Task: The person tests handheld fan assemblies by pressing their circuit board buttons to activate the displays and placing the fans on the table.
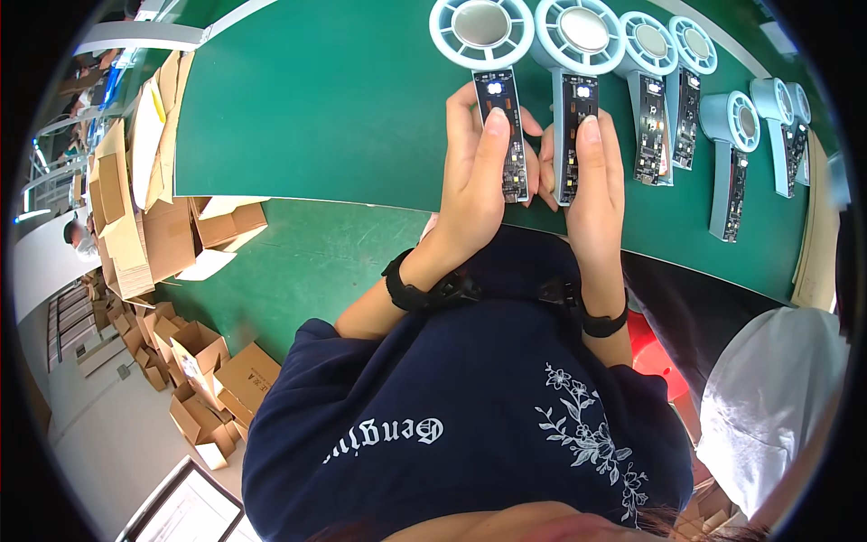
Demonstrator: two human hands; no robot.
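Both forearms reaching up from the torso toward 12 o'clock, near-parallel, bare below dark short sleeves. Black band on each wrist. Left hand [477,185] curled, fingers wrapped, index finger stretched straight toward 12, tip pressing down. Right hand [596,190] at 3 o'clock of the left, just beside it, same curled grip, index finger extended likewise.

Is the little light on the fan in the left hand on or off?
On. The pale blue handheld fan under the left hand shows a bright white glow on its bare black circuit board.

Left hand [476,185] and right hand [591,185] each grip a fan handle [506,126].
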